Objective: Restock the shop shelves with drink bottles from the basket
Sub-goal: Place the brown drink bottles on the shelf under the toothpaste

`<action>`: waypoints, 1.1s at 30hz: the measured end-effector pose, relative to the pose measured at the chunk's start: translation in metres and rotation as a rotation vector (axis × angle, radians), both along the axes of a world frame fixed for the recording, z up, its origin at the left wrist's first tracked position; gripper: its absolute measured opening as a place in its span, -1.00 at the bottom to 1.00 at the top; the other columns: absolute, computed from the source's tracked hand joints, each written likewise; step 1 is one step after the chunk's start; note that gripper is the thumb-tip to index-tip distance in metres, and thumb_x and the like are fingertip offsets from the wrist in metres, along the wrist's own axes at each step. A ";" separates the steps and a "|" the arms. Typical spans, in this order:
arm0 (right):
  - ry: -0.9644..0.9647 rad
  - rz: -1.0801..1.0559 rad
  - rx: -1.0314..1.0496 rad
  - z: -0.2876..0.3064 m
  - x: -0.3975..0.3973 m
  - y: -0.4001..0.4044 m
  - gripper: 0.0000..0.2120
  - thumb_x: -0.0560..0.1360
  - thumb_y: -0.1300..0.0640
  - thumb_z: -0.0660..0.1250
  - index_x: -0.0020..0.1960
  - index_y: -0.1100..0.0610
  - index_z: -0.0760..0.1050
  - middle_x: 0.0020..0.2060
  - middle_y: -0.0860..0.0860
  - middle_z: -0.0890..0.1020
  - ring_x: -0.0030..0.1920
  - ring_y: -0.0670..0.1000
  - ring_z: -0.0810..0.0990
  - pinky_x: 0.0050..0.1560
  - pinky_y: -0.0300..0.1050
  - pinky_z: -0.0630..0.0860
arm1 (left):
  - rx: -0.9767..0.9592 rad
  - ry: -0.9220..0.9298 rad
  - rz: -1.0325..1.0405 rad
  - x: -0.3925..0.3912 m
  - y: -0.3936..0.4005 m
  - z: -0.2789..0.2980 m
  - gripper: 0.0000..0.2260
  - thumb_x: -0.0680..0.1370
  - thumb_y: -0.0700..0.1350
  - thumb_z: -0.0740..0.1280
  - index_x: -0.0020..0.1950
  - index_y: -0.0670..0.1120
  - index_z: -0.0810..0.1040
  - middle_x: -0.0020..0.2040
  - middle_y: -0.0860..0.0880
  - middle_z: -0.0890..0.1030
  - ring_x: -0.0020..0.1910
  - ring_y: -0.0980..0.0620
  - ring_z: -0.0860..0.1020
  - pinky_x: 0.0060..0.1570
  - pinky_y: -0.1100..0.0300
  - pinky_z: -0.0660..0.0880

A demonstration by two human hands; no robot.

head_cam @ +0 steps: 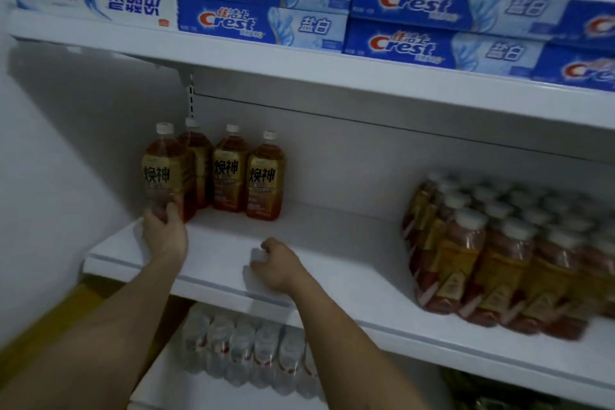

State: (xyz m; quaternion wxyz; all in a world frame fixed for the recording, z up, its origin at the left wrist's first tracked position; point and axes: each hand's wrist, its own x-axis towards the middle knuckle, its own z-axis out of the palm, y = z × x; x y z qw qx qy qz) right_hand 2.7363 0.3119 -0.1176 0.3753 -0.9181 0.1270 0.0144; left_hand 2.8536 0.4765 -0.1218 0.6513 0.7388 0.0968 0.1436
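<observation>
Both forearms reach up and forward onto the middle shelf. Left hand is at the shelf's left end, fingers wrapped around the base of an amber tea bottle with a white cap and yellow label; the bottle stands upright, directly above the hand, at the front-left of a cluster. Just right of it and further back stand three more tea bottles, upright and close together. Right hand rests knuckles-up on bare shelf near the front edge, fingers curled under; no object visible in it. It sits apart from the cluster, below and right of it. Far right: shrink-wrapped bottle packs. Upper shelf: toothpaste boxes. Lower shelf: water bottles.
</observation>
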 end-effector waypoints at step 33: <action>0.312 -0.281 -0.149 -0.156 -0.456 -0.062 -0.39 0.62 -0.11 0.20 0.57 0.13 0.16 0.51 0.14 0.27 0.46 0.22 0.26 0.40 0.17 0.34 | 1.275 0.212 -1.099 -0.474 -0.096 -0.177 -0.41 0.65 0.29 -0.02 0.61 0.05 0.17 0.62 -0.03 0.19 0.60 -0.11 0.05 0.53 -0.16 0.00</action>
